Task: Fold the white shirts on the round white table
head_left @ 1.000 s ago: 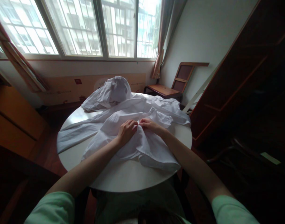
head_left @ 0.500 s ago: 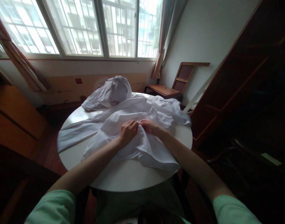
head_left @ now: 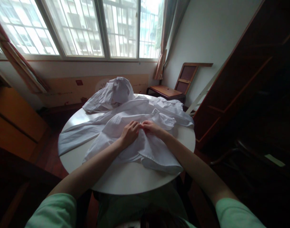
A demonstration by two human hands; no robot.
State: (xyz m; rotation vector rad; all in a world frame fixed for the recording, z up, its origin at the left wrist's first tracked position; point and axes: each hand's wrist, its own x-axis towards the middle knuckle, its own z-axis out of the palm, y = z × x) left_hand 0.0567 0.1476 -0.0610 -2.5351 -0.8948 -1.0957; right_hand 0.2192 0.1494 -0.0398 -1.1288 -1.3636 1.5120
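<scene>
A white shirt (head_left: 156,152) lies spread and creased over the round white table (head_left: 121,182), one long sleeve (head_left: 75,136) reaching to the table's left edge. At the shirt's middle, my left hand (head_left: 131,131) is closed on the cloth with its fingertips pinched. Right beside it, fingertip to fingertip, my right hand (head_left: 151,127) pinches the same raised spot of fabric. Any button or small part between the fingers is hidden. Below the hands the cloth falls in folds toward the near edge.
A bunched heap of white cloth (head_left: 121,90) stands at the table's far side, with more crumpled white cloth (head_left: 170,104) at the far right. Beyond the table is a wooden chair (head_left: 167,91). A dark wooden panel (head_left: 230,79) leans at the right.
Both hands keep their pinch at the same place on the shirt, with only slight finger movement. The view has shifted very slightly.
</scene>
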